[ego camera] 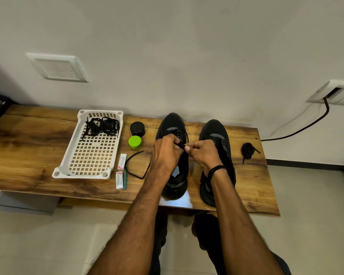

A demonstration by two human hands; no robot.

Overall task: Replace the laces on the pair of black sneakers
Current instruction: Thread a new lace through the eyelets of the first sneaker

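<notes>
At the centre of the wooden table (28, 147), over the left sneaker (172, 123), we are pinching one black lace (182, 145) with both hands. The left hand (166, 153) and the right hand (204, 153) are each curling their fingers round it, fingertips nearly touching. The right sneaker (216, 133) is standing just beside, at 3 o'clock. A coiled lace (247, 150) is lying further toward 3 o'clock. A white basket (80, 176) holding a lace bundle (102, 126) is sitting at 9 o'clock.
</notes>
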